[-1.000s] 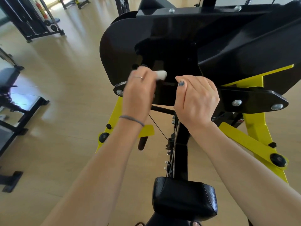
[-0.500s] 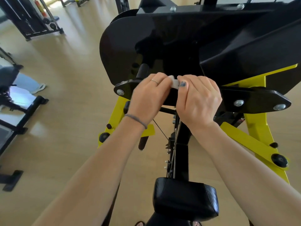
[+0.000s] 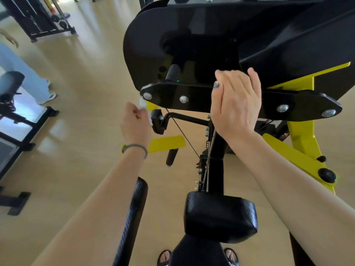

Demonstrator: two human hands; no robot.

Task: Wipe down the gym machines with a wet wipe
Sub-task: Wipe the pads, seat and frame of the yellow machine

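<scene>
A black and yellow gym machine fills the view, with a flat black bolted plate (image 3: 197,96) across its front. My left hand (image 3: 135,124) holds a crumpled white wet wipe (image 3: 143,105) just below and left of the plate's left end. My right hand (image 3: 235,104) rests on the plate's middle, fingers straight and reaching over its upper edge. A black grooved handle (image 3: 172,72) sticks up behind the plate.
A black seat pad (image 3: 219,217) lies below my arms, a padded black bar (image 3: 132,217) to its left. Yellow frame legs (image 3: 299,156) spread right. Another person in light blue trousers (image 3: 23,73) stands at far left beside other black machines (image 3: 11,116).
My left hand has drawn the wipe left and down from beside my right hand to the plate's left end. My right hand's fingers have straightened. A person has come into view at left.
</scene>
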